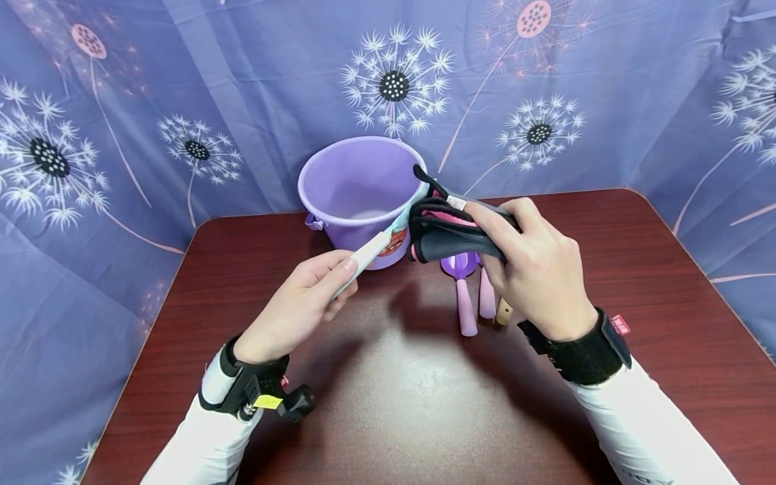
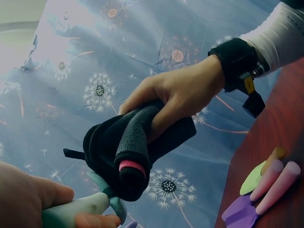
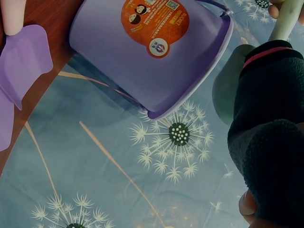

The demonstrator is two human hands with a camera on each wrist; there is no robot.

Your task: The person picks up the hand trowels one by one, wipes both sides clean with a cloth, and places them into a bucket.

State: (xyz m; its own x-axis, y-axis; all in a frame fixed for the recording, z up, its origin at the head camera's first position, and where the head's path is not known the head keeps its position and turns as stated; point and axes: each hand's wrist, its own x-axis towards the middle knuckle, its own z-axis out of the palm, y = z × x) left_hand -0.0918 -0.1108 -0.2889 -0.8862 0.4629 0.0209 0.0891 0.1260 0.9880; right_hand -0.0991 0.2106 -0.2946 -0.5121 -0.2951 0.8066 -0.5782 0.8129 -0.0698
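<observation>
From my station I see, at the centre of the head view, the left hand [image 1: 297, 303] pinching the spade [image 1: 384, 238] by its handle [image 1: 366, 256]; just right, the right hand [image 1: 539, 269] grips the bunched cloth [image 1: 455, 242]. I judge the spade light and stiff, best held there; the cloth seems soft, grippable anywhere.

Left forearm [image 1: 203, 438], white-sleeved, enters from 7 o'clock, slants toward 1. Left wrist [image 1: 257, 348] turns slightly clockwise of forearm. Left hand [image 1: 303, 300] points to 2 o'clock, thumb on top, fingers curled beneath, gripping. Right forearm [image 1: 657, 431], also white-sleeved, enters from 4 o'clock, slants toward 10. Right hand [image 1: 536, 269] at 3 o'clock in head view, back upward, fingers bent, gripping. Hands well apart.
</observation>
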